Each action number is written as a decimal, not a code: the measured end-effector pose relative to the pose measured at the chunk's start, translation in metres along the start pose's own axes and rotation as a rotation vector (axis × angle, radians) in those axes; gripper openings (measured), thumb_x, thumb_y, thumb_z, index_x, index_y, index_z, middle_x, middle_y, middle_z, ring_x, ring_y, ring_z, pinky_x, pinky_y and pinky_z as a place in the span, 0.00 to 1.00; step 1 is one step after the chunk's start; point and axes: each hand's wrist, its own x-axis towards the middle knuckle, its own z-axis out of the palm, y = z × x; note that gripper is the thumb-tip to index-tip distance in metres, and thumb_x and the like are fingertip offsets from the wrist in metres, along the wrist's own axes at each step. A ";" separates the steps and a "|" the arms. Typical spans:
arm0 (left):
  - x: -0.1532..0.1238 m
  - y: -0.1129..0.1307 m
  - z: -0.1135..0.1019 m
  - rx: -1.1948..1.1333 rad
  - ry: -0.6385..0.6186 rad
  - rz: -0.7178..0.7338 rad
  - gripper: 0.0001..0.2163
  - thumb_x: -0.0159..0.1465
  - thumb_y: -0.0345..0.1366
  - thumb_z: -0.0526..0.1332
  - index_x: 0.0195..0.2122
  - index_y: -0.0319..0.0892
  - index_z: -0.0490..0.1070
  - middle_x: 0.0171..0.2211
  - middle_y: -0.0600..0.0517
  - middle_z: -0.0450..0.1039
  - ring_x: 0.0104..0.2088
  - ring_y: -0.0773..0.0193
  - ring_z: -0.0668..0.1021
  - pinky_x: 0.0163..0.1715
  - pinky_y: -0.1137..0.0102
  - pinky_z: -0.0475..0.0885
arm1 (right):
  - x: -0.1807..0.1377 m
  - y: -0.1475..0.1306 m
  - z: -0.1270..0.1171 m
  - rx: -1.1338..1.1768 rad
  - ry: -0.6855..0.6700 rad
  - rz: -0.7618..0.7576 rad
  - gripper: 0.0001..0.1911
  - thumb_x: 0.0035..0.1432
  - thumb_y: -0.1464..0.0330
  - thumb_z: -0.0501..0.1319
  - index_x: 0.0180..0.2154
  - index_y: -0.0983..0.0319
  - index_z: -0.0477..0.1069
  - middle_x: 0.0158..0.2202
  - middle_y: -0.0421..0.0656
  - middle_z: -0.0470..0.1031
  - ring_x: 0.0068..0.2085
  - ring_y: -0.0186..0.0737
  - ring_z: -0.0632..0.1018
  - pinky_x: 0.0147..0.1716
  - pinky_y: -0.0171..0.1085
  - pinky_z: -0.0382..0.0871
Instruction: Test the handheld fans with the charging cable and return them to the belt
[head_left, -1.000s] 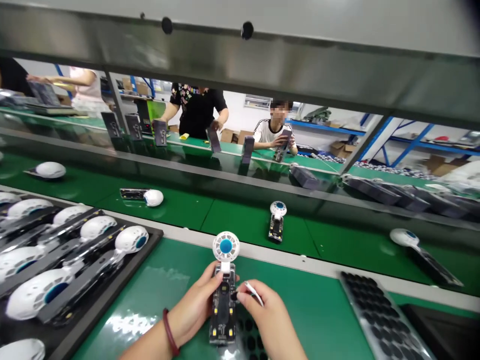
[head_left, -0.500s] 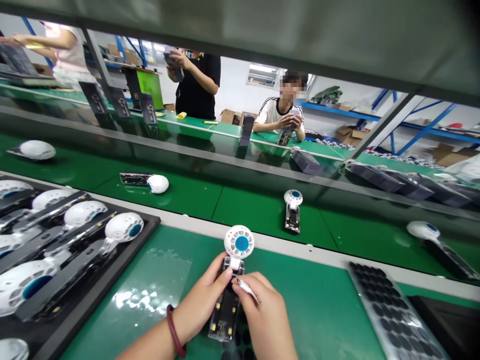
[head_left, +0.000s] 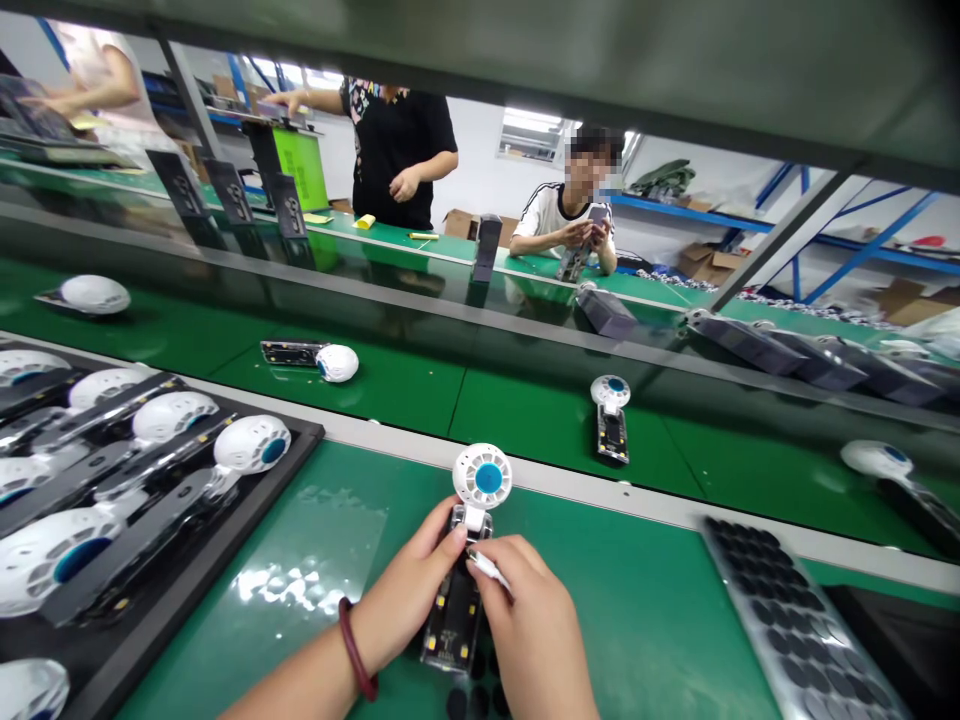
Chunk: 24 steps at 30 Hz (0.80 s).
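Observation:
A small hand-held fan (head_left: 469,540), with a white round head, a blue hub and an open clear body showing a circuit board, is upright over the green bench. My left hand (head_left: 409,595) is wrapped round its body from the left, thumb near the neck. My right hand (head_left: 529,620) pinches a thin white tool (head_left: 487,568), whose tip touches the fan's neck. A red band circles my left wrist.
A black tray (head_left: 217,560) at left holds several similar fans. More fans (head_left: 611,415) lie on the green conveyor (head_left: 420,390) beyond. A sheet of dark round pads (head_left: 795,620) lies at right. Two people work across the line.
The fan and both my hands have stayed together while the view shifted slightly; my right hand's tool moved up from the body toward the fan's neck. Fans on the conveyor drifted right.

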 end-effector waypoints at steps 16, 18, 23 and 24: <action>0.001 0.002 0.000 -0.142 -0.023 -0.045 0.21 0.58 0.43 0.54 0.52 0.48 0.58 0.50 0.51 0.65 0.51 0.55 0.65 0.49 0.63 0.59 | -0.001 -0.002 0.010 0.005 0.075 0.078 0.07 0.54 0.70 0.52 0.30 0.57 0.68 0.34 0.40 0.67 0.32 0.39 0.69 0.31 0.34 0.60; 0.000 0.003 0.000 -0.179 -0.035 -0.045 0.20 0.58 0.42 0.55 0.52 0.46 0.59 0.48 0.50 0.67 0.49 0.56 0.67 0.48 0.64 0.60 | -0.002 0.001 0.010 0.147 0.100 0.129 0.05 0.53 0.69 0.54 0.32 0.57 0.67 0.31 0.39 0.68 0.32 0.39 0.69 0.32 0.34 0.60; -0.002 0.005 -0.001 -0.297 -0.070 -0.125 0.23 0.59 0.38 0.54 0.55 0.45 0.51 0.38 0.48 0.70 0.31 0.61 0.74 0.30 0.67 0.68 | 0.000 0.016 -0.003 0.389 0.157 0.261 0.09 0.55 0.60 0.51 0.31 0.59 0.63 0.24 0.37 0.64 0.27 0.35 0.67 0.26 0.31 0.60; -0.003 0.005 -0.002 -0.295 -0.088 -0.141 0.25 0.58 0.37 0.54 0.56 0.46 0.48 0.35 0.49 0.71 0.29 0.62 0.74 0.27 0.68 0.68 | 0.000 0.019 -0.005 0.414 0.172 0.266 0.10 0.56 0.59 0.50 0.30 0.59 0.62 0.24 0.36 0.62 0.26 0.35 0.66 0.25 0.31 0.59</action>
